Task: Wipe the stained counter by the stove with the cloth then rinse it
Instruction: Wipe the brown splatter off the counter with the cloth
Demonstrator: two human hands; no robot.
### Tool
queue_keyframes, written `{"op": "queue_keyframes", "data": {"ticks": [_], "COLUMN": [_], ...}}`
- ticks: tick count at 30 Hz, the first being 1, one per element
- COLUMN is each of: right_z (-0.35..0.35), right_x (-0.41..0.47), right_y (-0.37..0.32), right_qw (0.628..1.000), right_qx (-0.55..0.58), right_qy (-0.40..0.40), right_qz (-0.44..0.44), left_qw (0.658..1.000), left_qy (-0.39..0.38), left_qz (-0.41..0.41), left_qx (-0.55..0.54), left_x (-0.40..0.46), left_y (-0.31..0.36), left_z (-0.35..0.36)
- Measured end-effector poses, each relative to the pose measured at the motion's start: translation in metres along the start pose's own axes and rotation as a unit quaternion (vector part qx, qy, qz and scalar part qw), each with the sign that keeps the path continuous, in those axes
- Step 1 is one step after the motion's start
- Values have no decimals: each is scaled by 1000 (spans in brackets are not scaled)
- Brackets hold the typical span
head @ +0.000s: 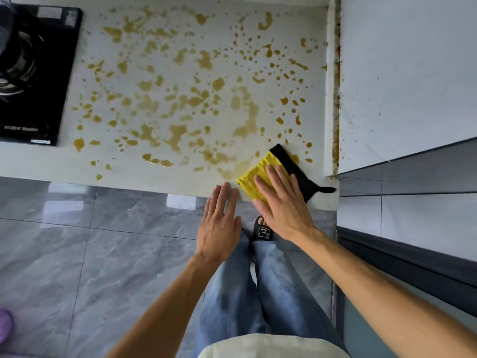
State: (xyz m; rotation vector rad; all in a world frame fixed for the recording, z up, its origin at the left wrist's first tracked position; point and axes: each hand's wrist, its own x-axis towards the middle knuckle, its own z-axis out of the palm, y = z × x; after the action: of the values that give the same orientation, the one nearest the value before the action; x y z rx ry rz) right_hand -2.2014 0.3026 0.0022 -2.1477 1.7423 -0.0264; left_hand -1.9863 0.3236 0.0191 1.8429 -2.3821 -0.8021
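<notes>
The person is standing at the white counter (180, 177), looking straight down at it. The right hand (281, 202) is lying flat on the cloth (258, 174), with the fingers (277, 177) stretched out and a little apart. It is pressing down on the cloth, not gripping it. The cloth is yellow with a black edge, and it is sitting at the near right corner of the counter, close to the wall (400, 73). A black loop on the cloth is sticking out toward the wall.

The left hand (219, 223) is empty. Its fingers are straight and close together, and the tips are resting at the front edge of the counter, just beside the cloth.

The wiping looks like it is only starting. Brown-yellow stains (178, 135) are covering nearly the whole counter, from the wall all the way to the black stove (33, 78) on the far left. Only the bit by the cloth is looking smeared.

The next move is probably a push of the cloth away and to the left, through the spots, with the palm pressing down firmly. The spots seem wet, so the cloth may fill up fast and just spread them around. No sink is showing, so I cannot tell where the rinsing is going to happen.
</notes>
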Motion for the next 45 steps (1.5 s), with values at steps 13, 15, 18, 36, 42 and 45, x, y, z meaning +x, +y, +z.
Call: {"op": "queue_keyframes", "data": {"ticks": [13, 15, 18, 36, 42, 45], "right_z": [8, 13, 1, 2, -15, -6], "right_x": [39, 6, 11, 88, 142, 99], "right_y": [-1, 12, 40, -24, -13, -4], "right_qw": [996, 995, 996, 992, 992, 983], "right_qx": [-70, -81, -79, -71, -83, -103], "right_qy": [57, 43, 30, 44, 36, 24], "right_qz": [-16, -29, -15, -97, -92, -148], "left_qw": [999, 999, 999, 995, 993, 992], "left_qy": [43, 45, 49, 89, 110, 120], "left_qz": [9, 11, 9, -1, -4, -1], "left_qx": [1, -7, -17, -41, -48, -49], "left_x": [1, 1, 1, 3, 2, 2], "left_y": [3, 3, 2, 0, 0, -2], "left_z": [-2, -2, -3, 12, 17, 18]}}
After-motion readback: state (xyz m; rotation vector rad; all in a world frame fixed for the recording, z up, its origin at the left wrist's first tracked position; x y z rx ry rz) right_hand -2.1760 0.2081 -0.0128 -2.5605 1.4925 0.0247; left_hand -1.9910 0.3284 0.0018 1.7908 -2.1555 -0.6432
